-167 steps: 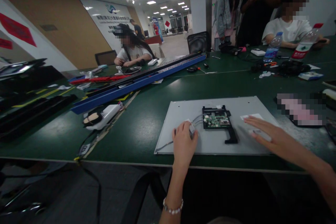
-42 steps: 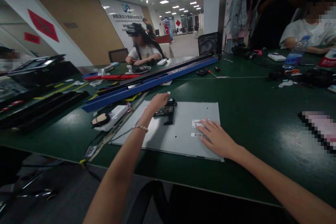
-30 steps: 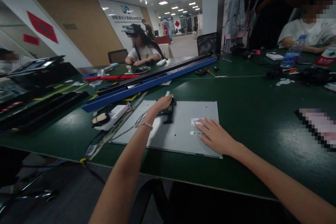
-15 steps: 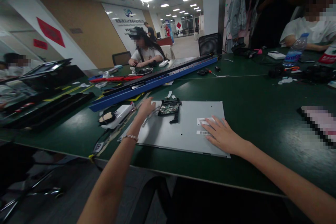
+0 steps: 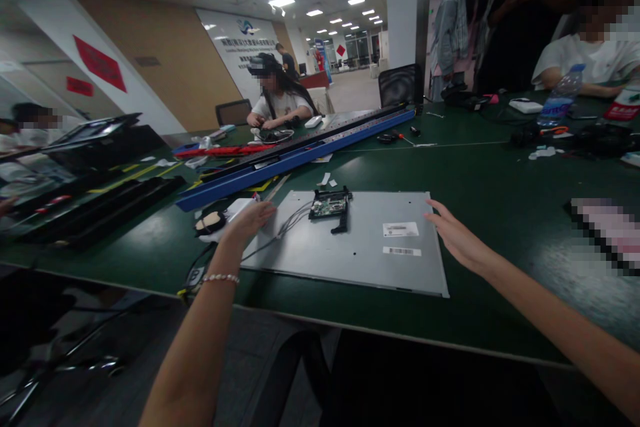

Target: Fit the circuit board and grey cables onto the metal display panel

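Observation:
A flat silver metal panel (image 5: 305,250), like the back of a display screen, lies on the green table in front of me. Two white labels (image 5: 401,229) are stuck on its right part. Near its far edge sits a green circuit board (image 5: 329,205) in a black plastic bracket (image 5: 341,223), and grey cables (image 5: 287,227) run left from it. My left hand (image 5: 250,219) is at the panel's left edge, fingers stretched out and holding nothing. At the right edge, my right hand (image 5: 459,237) has its fingers extended, fingertips by the far corner; whether they touch is unclear.
Long blue and black bars (image 5: 300,157) lie diagonally beyond the panel. Left of it are a white device with a black-and-tan round part (image 5: 210,222) and cables. A phone (image 5: 607,230) and a water bottle (image 5: 560,99) are on the right. A person (image 5: 280,103) sits opposite.
My right hand has come off the labels to the panel's right edge. My left hand has moved left and nearer to me, off the cables. The panel now lies slightly farther right.

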### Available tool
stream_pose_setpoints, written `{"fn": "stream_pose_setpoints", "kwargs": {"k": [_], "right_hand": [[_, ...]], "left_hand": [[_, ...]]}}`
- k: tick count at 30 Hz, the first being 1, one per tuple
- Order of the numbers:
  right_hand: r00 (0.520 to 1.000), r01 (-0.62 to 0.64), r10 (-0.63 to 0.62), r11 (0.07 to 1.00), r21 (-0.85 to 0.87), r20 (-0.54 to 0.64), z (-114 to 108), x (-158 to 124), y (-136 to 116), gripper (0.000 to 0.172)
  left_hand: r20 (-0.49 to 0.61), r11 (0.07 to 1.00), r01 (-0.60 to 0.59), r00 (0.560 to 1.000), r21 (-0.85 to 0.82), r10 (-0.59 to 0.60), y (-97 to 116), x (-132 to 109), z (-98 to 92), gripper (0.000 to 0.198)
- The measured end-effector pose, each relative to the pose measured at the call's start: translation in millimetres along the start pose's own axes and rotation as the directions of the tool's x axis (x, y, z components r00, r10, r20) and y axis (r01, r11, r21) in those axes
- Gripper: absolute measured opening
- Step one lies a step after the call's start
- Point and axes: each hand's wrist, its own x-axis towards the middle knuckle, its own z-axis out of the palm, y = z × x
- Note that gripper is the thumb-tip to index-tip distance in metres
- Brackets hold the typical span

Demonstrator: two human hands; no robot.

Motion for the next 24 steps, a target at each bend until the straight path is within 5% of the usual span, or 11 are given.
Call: {"fn": "stream_pose_setpoints", "kwargs": {"k": [3, 7, 15, 24], "right_hand": [[0.989, -0.142, 0.151, 0.924, 0.354, 0.003, -7, -5, 4, 0.067], [0.971, -0.201, 0.240, 0.833, 0.515, -0.010, -20, -12, 7, 0.073], [0.928, -0.288, 0.362, 0.844, 0.453, -0.084, -50, -36, 15, 0.078], [0.894, -0.315, 0.431, 0.799, 0.512, -0.124, -78, -52, 33, 0.076]], "left_hand": [[0.025, 0.997, 0.045, 0.999, -0.066, -0.044, 3, -6, 1.4, 0.012], [0.076, 0.992, 0.057, 0.996, -0.112, -0.049, 1, -18, 5.2, 0.014], [0.221, 0.986, 0.079, 0.974, -0.147, -0.045, -1, -43, 19.5, 0.023], [0.256, 0.987, 0.077, 0.966, -0.141, -0.039, 3, -78, 47.9, 0.041]]}}
